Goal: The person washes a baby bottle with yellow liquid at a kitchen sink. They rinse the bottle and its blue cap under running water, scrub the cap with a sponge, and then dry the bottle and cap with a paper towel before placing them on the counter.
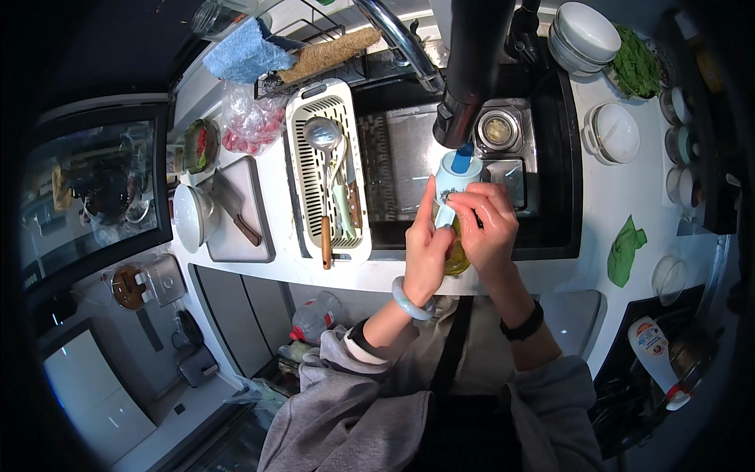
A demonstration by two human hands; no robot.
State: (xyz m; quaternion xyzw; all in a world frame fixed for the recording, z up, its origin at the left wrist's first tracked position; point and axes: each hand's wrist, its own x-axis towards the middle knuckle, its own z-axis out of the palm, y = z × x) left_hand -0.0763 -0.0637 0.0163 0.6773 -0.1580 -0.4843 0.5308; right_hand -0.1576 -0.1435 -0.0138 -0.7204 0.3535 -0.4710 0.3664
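Note:
Both hands are at an oil dispenser bottle (459, 177) at the front edge of the sink. Its collar is pale blue with a darker blue spout, and its clear lower part looks yellow. My left hand (429, 242) grips it from the left by the pale handle, thumb in front. From the right, my right hand (488, 227) curls against the collar, its fingertips by a small dark patch. Whether they pinch something small there I cannot tell. The fingers hide much of the bottle's middle.
A black pipe (472, 76) hangs close above the bottle, beside a chrome faucet (407, 41) and the sink (401, 159). Leftward are a white drainer basket (307, 248) with a ladle (322, 133) and a cleaver (233, 203) on a cutting board (259, 206). White bowls (616, 133) stand right.

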